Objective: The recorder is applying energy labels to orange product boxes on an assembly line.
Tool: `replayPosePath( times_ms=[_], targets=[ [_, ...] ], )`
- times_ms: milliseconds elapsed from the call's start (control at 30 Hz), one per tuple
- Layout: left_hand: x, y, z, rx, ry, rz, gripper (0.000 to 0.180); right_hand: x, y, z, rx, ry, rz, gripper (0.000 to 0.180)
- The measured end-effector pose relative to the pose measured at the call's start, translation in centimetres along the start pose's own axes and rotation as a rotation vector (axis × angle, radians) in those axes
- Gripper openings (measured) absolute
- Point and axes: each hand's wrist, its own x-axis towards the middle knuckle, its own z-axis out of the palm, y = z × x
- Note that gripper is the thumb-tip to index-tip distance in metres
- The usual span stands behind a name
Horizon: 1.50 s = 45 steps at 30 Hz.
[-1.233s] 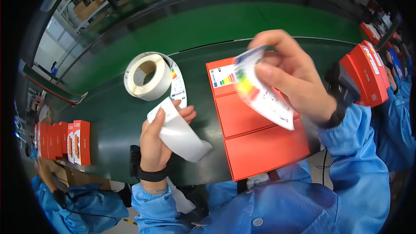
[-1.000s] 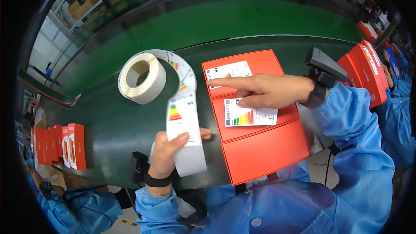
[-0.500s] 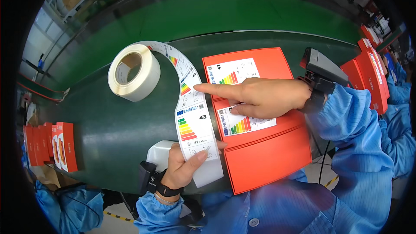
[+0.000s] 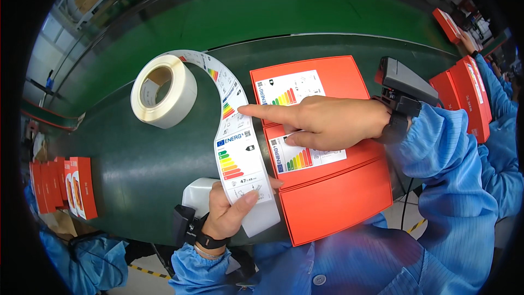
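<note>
My left hand (image 4: 226, 210) grips the near end of a strip of energy labels (image 4: 238, 155), thumb on top and other fingers underneath. The strip curves back to a white label roll (image 4: 188, 95) standing on the table at the left. My right hand (image 4: 335, 123) is held out over the red boxes with its index finger stretched, the tip at the strip's right edge; it holds nothing. Two red boxes, the far box (image 4: 344, 76) and the middle box (image 4: 357, 142), carry energy labels, partly covered by that hand. The nearest red box (image 4: 338, 202) has a plain top.
Red boxes (image 4: 82, 186) stand at the left end of the dark green table (image 4: 147, 158). More red boxes (image 4: 464, 98) are stacked at the right. Beyond the table lies a green surface (image 4: 273, 11). A co-worker's blue sleeve (image 4: 494, 82) reaches in at the far right.
The label strip and roll have shifted slightly left in the picture, with my right fingertip still at the strip's edge. At the far right, a co-worker's hand now holds up a red box.
</note>
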Motion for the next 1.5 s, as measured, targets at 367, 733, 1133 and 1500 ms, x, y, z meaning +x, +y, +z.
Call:
replayPosePath(
  times_ms=[367, 733, 1133, 1500],
  targets=[
    [0.0, -0.4, -0.1, 0.089, -0.022, 0.067, 0.038, 0.2, -0.4, 0.1, -0.049, 0.022, 0.024, 0.065],
    [-0.4, -0.9, -0.2, 0.173, -0.005, 0.101, 0.034, -0.9, -1.7, 1.9, -0.866, 0.318, 0.001, 0.061],
    [-0.4, -0.2, -0.1, 0.135, -0.025, 0.097, 0.028, -7.3, 3.7, 5.3, -0.710, 0.385, 0.014, 0.083],
    [-2.9, -0.1, -2.3, 0.259, 0.233, 0.069, 0.030, 0.3, -2.7, 8.0, -0.039, 1.024, -0.536, 0.050]
  ],
)
